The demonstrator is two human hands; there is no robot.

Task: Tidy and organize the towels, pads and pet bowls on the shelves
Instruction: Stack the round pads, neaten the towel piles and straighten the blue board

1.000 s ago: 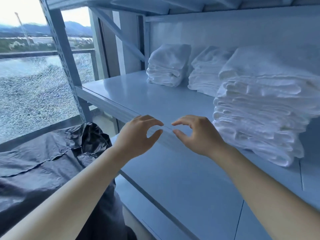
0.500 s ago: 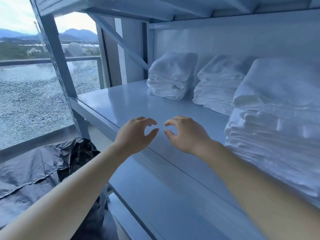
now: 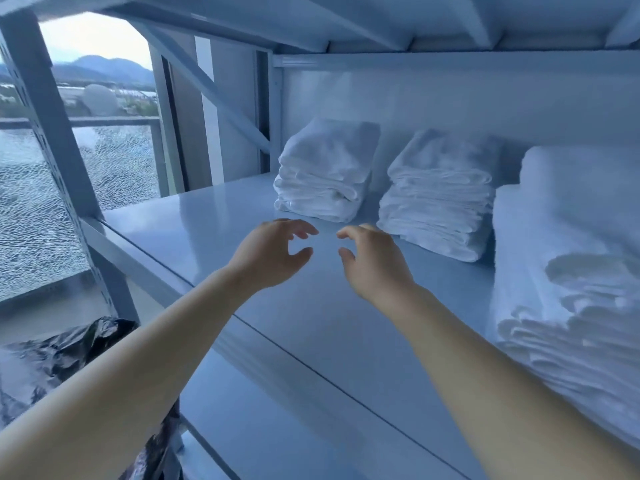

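Head view: both hands, left (image 3: 268, 252) and right (image 3: 372, 259), hover loosely curled and empty mid-frame over the shelf (image 3: 214, 216). Three folded towel stacks (image 3: 325, 171) sit at right, seemingly tidy already; pads and bowls are unseen.

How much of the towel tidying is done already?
Done: the left stack, middle stack and right stack of folded towels sit on the shelf. In hand: nothing; the left hand and right hand hover empty above it. Left: probably pads and pet bowls, none in view.
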